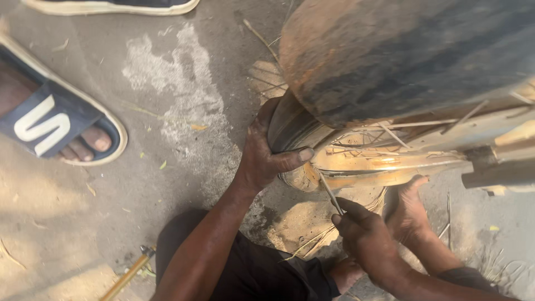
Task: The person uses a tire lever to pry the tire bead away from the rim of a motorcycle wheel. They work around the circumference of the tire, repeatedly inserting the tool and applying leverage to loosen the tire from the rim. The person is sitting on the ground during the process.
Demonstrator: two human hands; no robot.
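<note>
The left hand [266,153] grips the tyre [290,128], and the right hand [362,231] is closed around a thin metal tool [330,192] at the rim [384,164].

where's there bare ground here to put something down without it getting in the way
Bare concrete lies between the sandalled foot and the left hand, around the pale stain. It is crowded at the wheel rim, where the right hand works a thin tool, another hand presses, and loose spokes litter the ground.
</note>
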